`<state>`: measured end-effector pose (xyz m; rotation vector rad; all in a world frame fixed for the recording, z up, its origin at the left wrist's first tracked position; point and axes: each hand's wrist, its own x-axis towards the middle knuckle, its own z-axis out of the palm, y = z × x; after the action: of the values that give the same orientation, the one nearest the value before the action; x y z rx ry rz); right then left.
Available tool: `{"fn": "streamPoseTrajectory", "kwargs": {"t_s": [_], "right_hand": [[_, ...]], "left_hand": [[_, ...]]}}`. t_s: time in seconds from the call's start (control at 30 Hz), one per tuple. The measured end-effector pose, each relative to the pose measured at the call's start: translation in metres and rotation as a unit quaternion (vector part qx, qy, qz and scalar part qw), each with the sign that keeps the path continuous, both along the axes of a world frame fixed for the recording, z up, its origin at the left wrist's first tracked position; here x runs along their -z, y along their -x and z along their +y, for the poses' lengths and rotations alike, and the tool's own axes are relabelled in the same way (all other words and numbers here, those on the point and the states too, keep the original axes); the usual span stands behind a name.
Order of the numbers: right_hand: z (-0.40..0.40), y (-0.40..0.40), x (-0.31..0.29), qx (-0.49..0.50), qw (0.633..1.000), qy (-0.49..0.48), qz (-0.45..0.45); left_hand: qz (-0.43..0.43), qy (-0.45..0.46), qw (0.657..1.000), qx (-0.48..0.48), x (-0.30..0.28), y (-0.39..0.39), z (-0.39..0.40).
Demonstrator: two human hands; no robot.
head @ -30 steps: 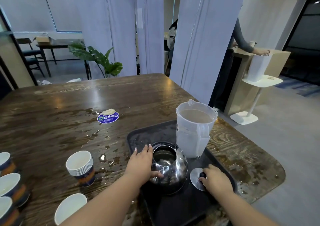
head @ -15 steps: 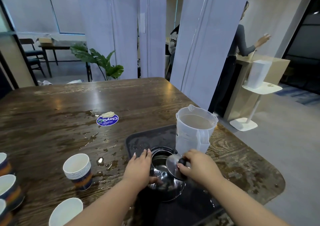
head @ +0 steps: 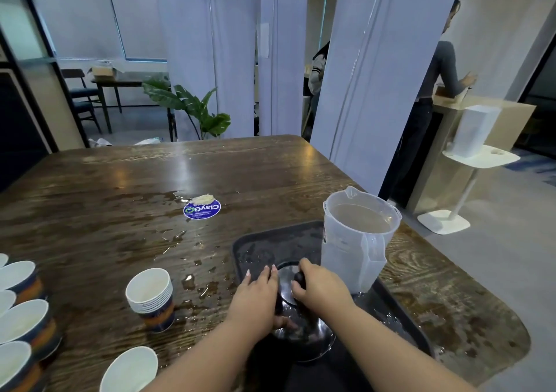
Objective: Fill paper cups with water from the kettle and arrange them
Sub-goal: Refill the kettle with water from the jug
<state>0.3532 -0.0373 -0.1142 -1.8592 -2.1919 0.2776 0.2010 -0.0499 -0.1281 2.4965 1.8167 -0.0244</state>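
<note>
A shiny steel kettle (head: 310, 340) stands on a black tray (head: 258, 241) at the table's near right. My left hand (head: 255, 298) rests against the kettle's left side with its fingers straight. My right hand (head: 319, 289) pinches the black knob of the kettle lid (head: 287, 283), which sits over the kettle's mouth. A stack of paper cups (head: 152, 298) stands on the wet table to the left of the tray. More paper cups (head: 21, 319) line the left edge, and one cup (head: 129, 370) is near the bottom.
A clear plastic jug (head: 358, 241) with water stands on the tray just behind my right hand. Water puddles spread over the wooden table (head: 105, 211) around a blue round sticker (head: 202, 208). A person (head: 433, 96) stands beyond the table at a counter.
My right hand picked the lid up from the tray at the right and carried it over the kettle's mouth. My left hand stayed against the kettle.
</note>
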Motion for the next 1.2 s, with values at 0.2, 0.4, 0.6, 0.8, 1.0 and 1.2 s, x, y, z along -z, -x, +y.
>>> {"fn": "streamPoseTrajectory", "kwargs": {"t_s": [0.2,0.4,0.6,0.8,1.0,1.2], "right_hand": [[-0.005,0.002,0.021,-0.003,0.998,-0.048,0.035],[-0.014,0.013,0.032,-0.006,0.999,-0.042,-0.001],[-0.021,0.015,0.041,0.018,0.997,-0.046,0.059],[-0.018,0.006,0.050,0.006,0.991,-0.045,0.124],[-0.017,0.003,0.056,-0.002,0.986,-0.074,0.150],[-0.012,-0.001,0.048,-0.017,0.982,-0.010,0.190]], "left_hand": [[-0.012,-0.004,1.000,0.000,-0.001,0.000,0.000],[0.003,-0.004,1.000,0.012,0.000,0.000,0.000],[0.002,-0.010,1.000,0.021,0.000,0.001,-0.001],[-0.018,-0.006,1.000,0.010,0.001,0.002,0.000],[-0.018,-0.004,1.000,0.012,-0.001,0.002,-0.002],[-0.017,0.000,1.000,0.002,-0.003,0.001,-0.003]]}}
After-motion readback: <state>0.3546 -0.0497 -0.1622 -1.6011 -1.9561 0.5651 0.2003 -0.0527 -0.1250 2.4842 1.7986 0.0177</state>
